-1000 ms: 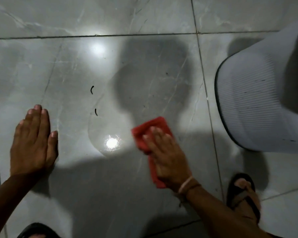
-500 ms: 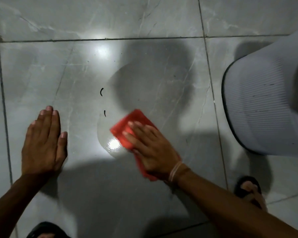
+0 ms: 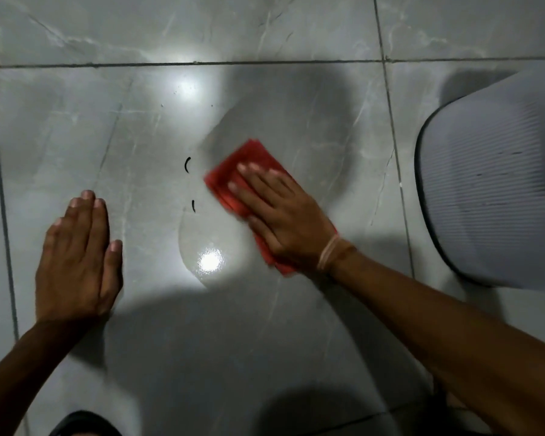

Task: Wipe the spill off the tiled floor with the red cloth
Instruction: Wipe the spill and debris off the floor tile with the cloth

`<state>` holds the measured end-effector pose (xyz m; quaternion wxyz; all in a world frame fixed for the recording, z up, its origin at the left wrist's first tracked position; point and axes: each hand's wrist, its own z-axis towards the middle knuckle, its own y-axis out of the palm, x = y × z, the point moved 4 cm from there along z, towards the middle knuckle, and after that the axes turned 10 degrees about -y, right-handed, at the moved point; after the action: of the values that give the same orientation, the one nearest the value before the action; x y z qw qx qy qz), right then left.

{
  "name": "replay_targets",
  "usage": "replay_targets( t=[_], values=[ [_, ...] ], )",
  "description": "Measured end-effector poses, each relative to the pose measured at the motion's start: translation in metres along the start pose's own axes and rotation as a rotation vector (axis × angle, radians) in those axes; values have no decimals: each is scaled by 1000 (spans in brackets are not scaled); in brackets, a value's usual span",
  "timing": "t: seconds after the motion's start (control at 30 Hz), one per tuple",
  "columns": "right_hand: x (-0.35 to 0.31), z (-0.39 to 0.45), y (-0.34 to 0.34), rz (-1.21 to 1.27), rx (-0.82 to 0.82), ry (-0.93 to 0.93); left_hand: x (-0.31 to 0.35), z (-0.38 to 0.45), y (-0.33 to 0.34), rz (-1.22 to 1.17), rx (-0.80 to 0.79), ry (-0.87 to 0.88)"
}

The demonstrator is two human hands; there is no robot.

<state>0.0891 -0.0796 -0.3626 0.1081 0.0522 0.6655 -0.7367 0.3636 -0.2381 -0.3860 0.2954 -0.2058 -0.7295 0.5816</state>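
Note:
A folded red cloth (image 3: 249, 162) lies flat on the grey marbled floor tile (image 3: 76, 136), inside a clear, shiny spill (image 3: 214, 243) that shows a bright light reflection. My right hand (image 3: 280, 212) presses down on the cloth with fingers spread, covering its near half. My left hand (image 3: 79, 259) rests flat on the tile to the left of the spill, fingers together, holding nothing. Two small dark curved specks (image 3: 188, 165) lie at the spill's left edge.
A large white ribbed object with a dark rim (image 3: 491, 190) stands on the floor at the right, close to my right arm. A dark sandal toe (image 3: 82, 424) shows at the bottom left. Grout lines cross at the top and both sides.
My right hand has slid the red cloth forward and to the right across the spill, away from the bright reflection. My left hand stays planted on the tile.

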Motion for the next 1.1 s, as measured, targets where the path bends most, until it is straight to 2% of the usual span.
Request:
replay_targets(
  t=[0.07,0.13,0.27,0.33,0.4,0.47,0.53,0.63,0.73,0.8,0.87,0.93,1.0,1.1],
  values=[
    [9,-58,-5,38,-119,-94,0,-4,3,-13,83,35],
    [64,-82,-20,-6,-146,28,-5,-3,6,-47,99,13],
    [116,-12,-30,-39,41,470,-7,0,9,-37,119,7],
    [107,50,-22,-29,95,549,-7,-3,10,-29,127,11],
    [72,102,-5,-37,75,465,-9,-1,10,-37,109,4],
    [11,117,13,-27,38,207,-11,-1,10,-32,117,3],
    [-35,78,20,-3,-18,-41,-12,-3,10,-32,126,3],
    [-14,-13,8,6,-74,-123,-13,-3,12,-24,131,20],
    [51,-48,-14,-86,-116,47,-13,-3,11,-30,137,-17],
    [83,-18,-21,-105,-23,213,-12,-1,9,-22,129,-37],
    [89,37,-17,-60,58,414,-11,-2,10,-17,118,-40],
    [65,80,-4,-36,88,473,-11,-2,11,-16,135,-28],
    [12,86,11,-14,109,319,-13,-2,11,-9,155,-13],
    [-88,16,29,112,-62,-175,-14,-4,11,-6,180,-6]
  ],
)
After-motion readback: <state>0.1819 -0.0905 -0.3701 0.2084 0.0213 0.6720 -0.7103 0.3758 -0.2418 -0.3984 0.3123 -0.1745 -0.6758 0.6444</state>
